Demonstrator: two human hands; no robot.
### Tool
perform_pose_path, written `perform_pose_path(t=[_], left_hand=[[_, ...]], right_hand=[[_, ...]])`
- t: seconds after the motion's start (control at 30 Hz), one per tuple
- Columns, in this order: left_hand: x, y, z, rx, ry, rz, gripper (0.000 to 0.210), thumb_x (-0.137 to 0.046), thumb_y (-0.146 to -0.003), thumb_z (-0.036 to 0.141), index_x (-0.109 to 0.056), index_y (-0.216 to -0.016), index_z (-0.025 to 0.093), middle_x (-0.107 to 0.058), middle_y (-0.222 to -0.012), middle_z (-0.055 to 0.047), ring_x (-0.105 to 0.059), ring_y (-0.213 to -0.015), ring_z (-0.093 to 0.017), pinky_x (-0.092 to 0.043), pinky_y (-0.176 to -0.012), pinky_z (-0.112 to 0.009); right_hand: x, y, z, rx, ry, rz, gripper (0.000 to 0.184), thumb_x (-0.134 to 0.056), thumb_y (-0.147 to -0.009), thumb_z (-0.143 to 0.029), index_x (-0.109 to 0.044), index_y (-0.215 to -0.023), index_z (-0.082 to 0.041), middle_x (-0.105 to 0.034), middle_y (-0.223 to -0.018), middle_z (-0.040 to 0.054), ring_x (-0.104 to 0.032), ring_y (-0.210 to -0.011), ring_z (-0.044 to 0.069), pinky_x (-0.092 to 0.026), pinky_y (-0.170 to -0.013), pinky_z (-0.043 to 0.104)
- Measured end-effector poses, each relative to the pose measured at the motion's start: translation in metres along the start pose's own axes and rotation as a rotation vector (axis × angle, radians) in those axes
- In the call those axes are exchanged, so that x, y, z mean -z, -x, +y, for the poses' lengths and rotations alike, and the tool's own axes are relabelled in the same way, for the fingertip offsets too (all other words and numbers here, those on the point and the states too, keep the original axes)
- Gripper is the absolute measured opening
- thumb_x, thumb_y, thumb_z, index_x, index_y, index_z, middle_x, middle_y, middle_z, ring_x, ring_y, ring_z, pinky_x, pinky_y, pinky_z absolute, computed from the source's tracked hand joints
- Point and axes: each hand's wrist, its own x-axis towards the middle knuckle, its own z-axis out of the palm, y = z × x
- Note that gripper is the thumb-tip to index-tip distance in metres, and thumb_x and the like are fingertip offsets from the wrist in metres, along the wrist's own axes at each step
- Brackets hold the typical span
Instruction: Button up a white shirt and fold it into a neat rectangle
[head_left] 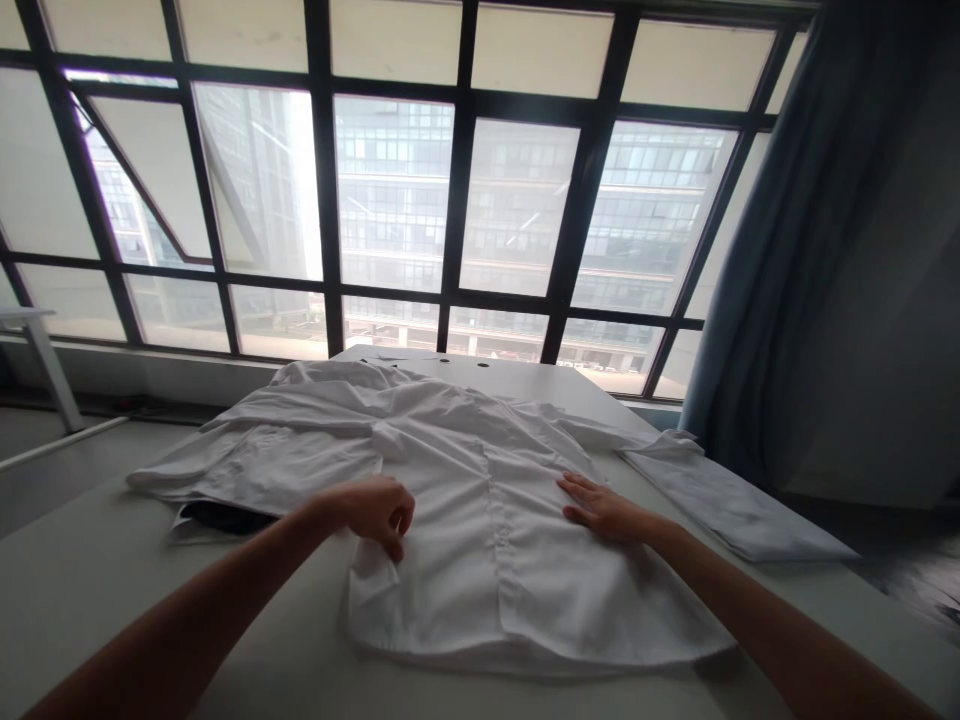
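A white button-up shirt (450, 560) lies spread on a white table, its placket running down the middle and its hem toward me. My left hand (375, 512) is at the shirt's left side, fingers curled and thumb bent in, with a small fold of cloth at the fingertips. Flat on the right half of the front rests my right hand (604, 508), its fingers stretched out. The upper part of the shirt is rumpled at the far side, and one sleeve reaches out to the right.
White cloth (277, 460) with a dark patch (229, 517) under its edge lies left of the shirt. Folded white fabric (742, 515) lies along the table's right side. Beyond the table (277, 620) stand large windows (390, 190) and a dark curtain (787, 280).
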Motion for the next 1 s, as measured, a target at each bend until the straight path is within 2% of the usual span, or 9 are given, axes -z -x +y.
perform_pose_path(t=[0.1,0.23,0.3,0.4,0.47,0.63,0.77,0.9,1.0], left_hand=[[-0.002,0.006,-0.001,0.117,0.163,-0.412,0.020,-0.083,-0.061,0.032,-0.068,-0.059,0.019,-0.065,-0.056,0.001,-0.060,-0.051,-0.015,-0.042,-0.049,-0.023],[-0.011,0.007,0.005,-0.031,0.426,-0.936,0.024,-0.082,-0.065,0.043,-0.073,-0.068,0.021,-0.071,-0.064,-0.004,-0.067,-0.055,-0.022,-0.051,-0.050,-0.031],[-0.013,0.003,0.009,-0.107,0.537,-0.708,0.037,-0.079,-0.067,0.053,-0.075,-0.085,0.021,-0.074,-0.072,-0.006,-0.069,-0.060,-0.023,-0.054,-0.056,-0.033],[-0.011,-0.005,0.006,-0.114,0.490,-0.101,0.049,-0.065,-0.079,0.059,-0.072,-0.110,0.021,-0.076,-0.100,-0.009,-0.071,-0.090,-0.025,-0.054,-0.081,-0.034],[-0.009,-0.009,-0.004,-0.082,0.321,0.077,0.056,-0.062,-0.083,0.055,-0.063,-0.128,0.022,-0.066,-0.128,-0.011,-0.060,-0.118,-0.028,-0.046,-0.099,-0.035],[-0.008,-0.001,-0.019,0.128,0.001,-0.083,0.114,-0.080,-0.059,0.057,-0.030,-0.153,0.017,-0.021,-0.159,-0.019,-0.020,-0.146,-0.039,-0.027,-0.114,-0.048],[-0.005,0.011,0.001,0.219,-0.070,-0.177,0.122,-0.087,-0.045,0.054,-0.037,-0.150,0.018,-0.027,-0.157,-0.022,-0.030,-0.141,-0.043,-0.033,-0.110,-0.049],[0.005,0.003,0.022,0.264,-0.190,-0.080,0.070,-0.079,-0.061,0.052,-0.066,-0.120,0.018,-0.064,-0.124,-0.018,-0.062,-0.109,-0.038,-0.047,-0.092,-0.044],[0.010,-0.023,0.032,0.282,-0.232,0.045,0.035,-0.061,-0.082,0.048,-0.075,-0.089,0.016,-0.072,-0.095,-0.015,-0.067,-0.085,-0.031,-0.049,-0.076,-0.038]], right_hand=[[-0.001,0.006,0.000,0.005,-0.004,-0.003,0.079,-0.037,-0.089,-0.069,-0.036,-0.152,-0.021,-0.024,-0.161,0.0102,-0.022,-0.147,0.031,-0.018,-0.119,0.048],[0.008,0.016,-0.007,0.016,-0.001,-0.038,0.085,-0.047,-0.083,-0.071,-0.041,-0.150,-0.018,-0.029,-0.159,0.0129,-0.029,-0.145,0.032,-0.024,-0.118,0.043],[0.018,0.021,-0.013,0.027,-0.004,-0.062,0.092,-0.055,-0.076,-0.075,-0.045,-0.147,-0.017,-0.035,-0.156,0.0147,-0.036,-0.141,0.035,-0.028,-0.116,0.044],[0.030,0.025,-0.022,0.038,-0.013,-0.076,0.103,-0.065,-0.063,-0.078,-0.050,-0.143,-0.016,-0.040,-0.152,0.0174,-0.040,-0.137,0.038,-0.030,-0.114,0.045],[0.033,0.024,-0.025,0.023,-0.035,-0.076,0.109,-0.068,-0.059,-0.077,-0.046,-0.146,-0.016,-0.035,-0.155,0.0172,-0.034,-0.140,0.038,-0.027,-0.116,0.045],[0.035,0.023,-0.025,-0.021,-0.047,-0.145,0.118,-0.070,-0.058,-0.076,-0.036,-0.151,-0.012,-0.024,-0.159,0.0181,-0.026,-0.145,0.036,-0.023,-0.118,0.042],[0.044,0.023,-0.039,0.022,0.042,-0.163,0.105,-0.081,-0.049,-0.067,-0.056,-0.136,-0.013,-0.049,-0.144,0.0181,-0.050,-0.127,0.037,-0.039,-0.106,0.039],[0.047,0.010,-0.070,-0.030,0.144,-0.009,0.049,-0.065,-0.077,-0.059,-0.075,-0.098,-0.016,-0.073,-0.100,0.0134,-0.067,-0.088,0.029,-0.048,-0.075,0.033],[0.038,-0.014,-0.098,-0.022,0.110,0.116,0.037,-0.059,-0.085,-0.051,-0.075,-0.089,-0.018,-0.074,-0.087,0.0096,-0.067,-0.078,0.023,-0.044,-0.066,0.027]])
